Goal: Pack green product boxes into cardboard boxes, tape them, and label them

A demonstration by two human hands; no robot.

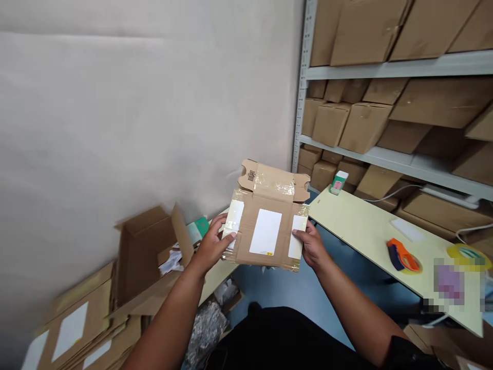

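Note:
A flattened cardboard box point(246, 226) is held up in front of me, its upper flap spread out and shiny clear tape along its edges. White labels sit on its middle panel and on both side flaps. My left hand point(215, 239) grips the left edge, thumb on the front face. On the opposite edge, my right hand point(310, 241) is closed the same way, thumb over the right label. The fingers behind the cardboard are hidden.
An open carton point(144, 262) with white paper inside stands at left beside flattened boxes point(88, 303). At right, a pale table point(358, 221) bears an orange tape dispenser point(402, 255), a tape roll point(468, 257) and a small green box point(339, 183). Shelves point(408, 159) hold several cartons.

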